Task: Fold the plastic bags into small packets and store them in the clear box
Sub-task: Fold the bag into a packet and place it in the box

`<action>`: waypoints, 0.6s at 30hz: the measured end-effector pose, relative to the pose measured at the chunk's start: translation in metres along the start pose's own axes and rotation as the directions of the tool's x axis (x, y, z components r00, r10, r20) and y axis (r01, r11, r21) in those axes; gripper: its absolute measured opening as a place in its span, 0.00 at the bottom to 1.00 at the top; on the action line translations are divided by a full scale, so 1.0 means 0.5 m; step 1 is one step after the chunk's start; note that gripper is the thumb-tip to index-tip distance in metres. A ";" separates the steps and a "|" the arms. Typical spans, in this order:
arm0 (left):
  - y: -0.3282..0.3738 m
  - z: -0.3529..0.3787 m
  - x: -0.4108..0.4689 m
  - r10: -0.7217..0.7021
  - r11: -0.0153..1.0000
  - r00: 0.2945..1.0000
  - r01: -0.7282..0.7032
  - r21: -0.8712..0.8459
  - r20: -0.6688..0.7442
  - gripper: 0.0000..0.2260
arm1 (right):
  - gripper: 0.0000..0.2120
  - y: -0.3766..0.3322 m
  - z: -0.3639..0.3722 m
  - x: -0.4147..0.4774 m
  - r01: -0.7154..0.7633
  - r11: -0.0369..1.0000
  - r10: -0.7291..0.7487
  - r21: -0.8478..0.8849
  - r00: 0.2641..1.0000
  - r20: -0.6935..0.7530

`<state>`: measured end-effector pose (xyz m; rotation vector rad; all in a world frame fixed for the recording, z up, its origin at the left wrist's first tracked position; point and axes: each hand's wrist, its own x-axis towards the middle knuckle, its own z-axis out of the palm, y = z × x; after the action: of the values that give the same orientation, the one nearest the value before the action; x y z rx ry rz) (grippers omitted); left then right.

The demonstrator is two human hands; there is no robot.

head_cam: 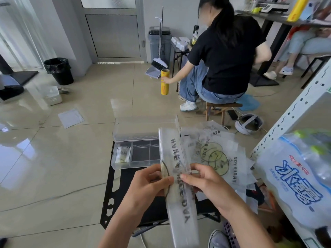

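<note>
A translucent plastic bag (176, 153) with black lettering, folded into a long narrow strip, stands upright above the small black table (125, 190). My left hand (150, 181) pinches its left edge and my right hand (202, 179) pinches its right edge, at mid-height. Behind it the clear box (136, 156) stands with its lid (143, 126) raised; one folded packet (122, 154) lies in its left compartment. A pile of loose smiley-face bags (215, 154) spreads out at the right of the box.
A white metal shelf (293, 111) with a wrapped pack of water bottles (295, 179) stands at the right. A person in a black shirt (227, 56) sits on a wooden stool (222, 106), holding a yellow roll (164, 81). A black bin (59, 70) stands far left on the tiled floor.
</note>
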<state>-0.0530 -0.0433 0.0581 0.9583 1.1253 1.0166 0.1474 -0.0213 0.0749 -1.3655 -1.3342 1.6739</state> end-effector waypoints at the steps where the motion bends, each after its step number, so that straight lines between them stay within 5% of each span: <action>1: 0.000 0.001 0.000 -0.006 1.000 1.000 0.006 0.000 0.002 0.09 | 0.09 0.002 -0.003 0.000 -0.007 1.000 0.007 0.009 1.000 0.002; 18: 0.000 0.016 -0.001 0.035 0.999 0.998 -0.034 0.027 -0.048 0.08 | 0.08 0.013 -0.028 -0.005 0.020 1.000 -0.019 0.003 0.999 -0.042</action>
<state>-0.0452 -0.0445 0.0597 0.9810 1.1679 1.0600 0.1624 -0.0208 0.0699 -1.3736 -1.3161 1.6256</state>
